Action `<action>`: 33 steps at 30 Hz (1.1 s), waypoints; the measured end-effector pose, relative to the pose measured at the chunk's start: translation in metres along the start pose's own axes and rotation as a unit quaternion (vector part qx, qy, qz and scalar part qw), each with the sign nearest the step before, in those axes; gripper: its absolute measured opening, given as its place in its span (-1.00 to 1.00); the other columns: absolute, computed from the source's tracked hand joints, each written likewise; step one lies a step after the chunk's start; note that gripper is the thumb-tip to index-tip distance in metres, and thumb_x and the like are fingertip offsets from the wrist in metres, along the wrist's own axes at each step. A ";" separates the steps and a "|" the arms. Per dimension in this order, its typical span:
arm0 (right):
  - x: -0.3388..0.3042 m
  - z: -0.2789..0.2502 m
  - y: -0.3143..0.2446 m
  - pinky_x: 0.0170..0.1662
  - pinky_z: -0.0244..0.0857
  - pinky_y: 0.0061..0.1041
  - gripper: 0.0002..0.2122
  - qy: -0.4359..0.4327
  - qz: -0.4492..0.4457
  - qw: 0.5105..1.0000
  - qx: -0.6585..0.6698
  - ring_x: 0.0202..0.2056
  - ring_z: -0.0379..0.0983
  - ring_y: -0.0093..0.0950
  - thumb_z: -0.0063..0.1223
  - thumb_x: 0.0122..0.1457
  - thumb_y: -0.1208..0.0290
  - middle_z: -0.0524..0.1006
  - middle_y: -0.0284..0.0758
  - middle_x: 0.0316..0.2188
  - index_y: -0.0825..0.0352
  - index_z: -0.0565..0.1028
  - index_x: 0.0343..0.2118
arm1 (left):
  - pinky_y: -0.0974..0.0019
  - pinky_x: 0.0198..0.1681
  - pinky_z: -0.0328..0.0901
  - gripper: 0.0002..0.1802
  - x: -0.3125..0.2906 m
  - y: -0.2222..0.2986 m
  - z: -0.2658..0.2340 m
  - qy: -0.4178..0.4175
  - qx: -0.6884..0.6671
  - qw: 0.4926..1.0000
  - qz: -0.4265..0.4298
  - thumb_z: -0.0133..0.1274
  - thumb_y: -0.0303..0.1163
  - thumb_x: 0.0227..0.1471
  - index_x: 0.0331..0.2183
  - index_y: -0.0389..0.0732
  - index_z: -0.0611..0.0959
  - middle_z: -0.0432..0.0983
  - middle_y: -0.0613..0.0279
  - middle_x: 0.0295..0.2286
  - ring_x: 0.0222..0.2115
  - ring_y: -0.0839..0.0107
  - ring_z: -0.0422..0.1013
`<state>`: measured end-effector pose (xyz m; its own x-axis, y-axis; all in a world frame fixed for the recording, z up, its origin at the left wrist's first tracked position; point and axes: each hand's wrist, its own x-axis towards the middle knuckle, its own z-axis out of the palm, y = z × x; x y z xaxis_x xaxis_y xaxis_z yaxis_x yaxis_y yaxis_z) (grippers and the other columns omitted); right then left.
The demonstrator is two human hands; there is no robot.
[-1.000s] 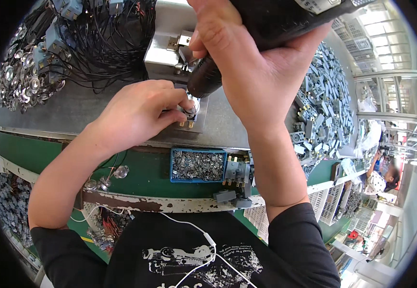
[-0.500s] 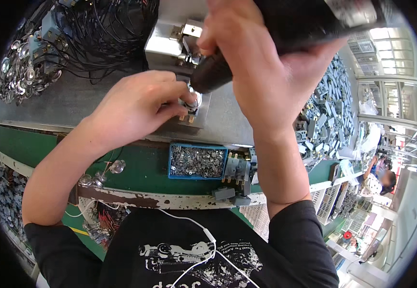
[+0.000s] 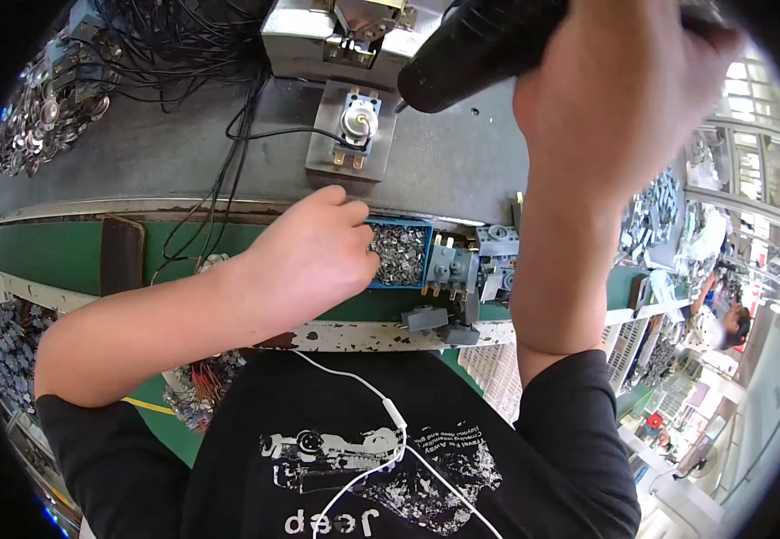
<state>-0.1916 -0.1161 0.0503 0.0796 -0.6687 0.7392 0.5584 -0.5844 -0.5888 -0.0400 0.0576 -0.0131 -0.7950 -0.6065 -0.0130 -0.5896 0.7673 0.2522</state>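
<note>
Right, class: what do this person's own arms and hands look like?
A short black fabric left sleeve and matching right sleeve leave the forearms bare. The left hand and right hand, the latter blurred, are ungloved, with no jewellery showing.

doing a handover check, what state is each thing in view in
Blue bin: filled with small metal parts, left end hidden
Left hand: fingers curled, over the bin's hidden end; grip unclear
Metal block: flat on the bench
Gray thermostat-like unit: on the block, metal disc upward
Black power screwdriver: in hand, tip apart from the unit
Right hand: closed around the screwdriver
Black wire: slack, reaching the unit
</note>
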 end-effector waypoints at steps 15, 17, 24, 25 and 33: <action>0.046 0.068 0.025 -0.48 0.46 -0.57 -0.52 -0.041 -0.183 0.980 0.069 -0.46 0.55 -0.53 0.22 0.16 0.72 0.56 -0.24 -0.38 0.42 0.23 0.07 | 0.28 -0.28 0.32 -0.89 -0.003 0.005 0.006 0.050 -0.010 0.999 0.006 0.12 -0.38 -0.12 -0.44 -0.13 0.55 0.48 0.30 -0.50 -0.39 0.37 0.47; 0.042 0.074 0.018 -0.44 0.45 -0.54 -0.73 -0.069 -0.118 0.990 -0.017 -0.48 0.56 -0.51 0.22 0.19 0.64 0.56 -0.27 -0.47 0.40 0.34 -0.14 | 0.26 -0.29 0.34 -0.90 -0.005 0.003 0.004 0.041 -0.039 0.998 -0.004 0.11 -0.39 -0.09 -0.44 -0.14 0.55 0.48 0.28 -0.50 -0.40 0.34 0.48; 0.054 0.055 0.021 -0.44 0.49 -0.51 -0.89 -0.152 0.040 0.981 -0.116 -0.57 0.58 -0.50 0.24 0.21 0.57 0.57 -0.34 -0.59 0.40 0.49 -0.38 | 0.10 -0.26 0.43 -0.90 -0.002 -0.003 -0.004 0.029 -0.150 0.988 -0.012 0.09 -0.41 -0.02 -0.40 -0.21 0.57 0.51 0.19 -0.47 -0.34 0.18 0.55; 0.044 0.061 0.018 -0.44 0.49 -0.54 -0.86 -0.093 -0.014 0.983 -0.158 -0.56 0.58 -0.52 0.25 0.19 0.60 0.57 -0.35 -0.58 0.41 0.47 -0.42 | 0.10 -0.26 0.43 -0.90 -0.002 -0.004 -0.004 0.029 -0.149 0.988 -0.013 0.09 -0.41 -0.02 -0.40 -0.21 0.57 0.51 0.19 -0.47 -0.34 0.18 0.55; 0.004 0.099 -0.018 -0.33 0.49 -0.61 -0.36 0.072 0.071 0.990 -0.094 -0.33 0.58 -0.52 0.28 0.06 0.78 0.56 -0.21 -0.27 0.44 0.21 0.18 | 0.11 -0.27 0.44 -0.94 -0.008 -0.019 -0.054 0.177 -0.170 0.969 -0.040 0.13 -0.44 -0.06 -0.43 -0.19 0.62 0.51 0.12 -0.47 -0.39 0.14 0.53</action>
<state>-0.1189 -0.0628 0.0960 0.0193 -0.8011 0.5982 0.3849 -0.5462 -0.7440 -0.0150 0.0362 0.0342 -0.6140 -0.7409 0.2721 -0.5180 0.6384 0.5694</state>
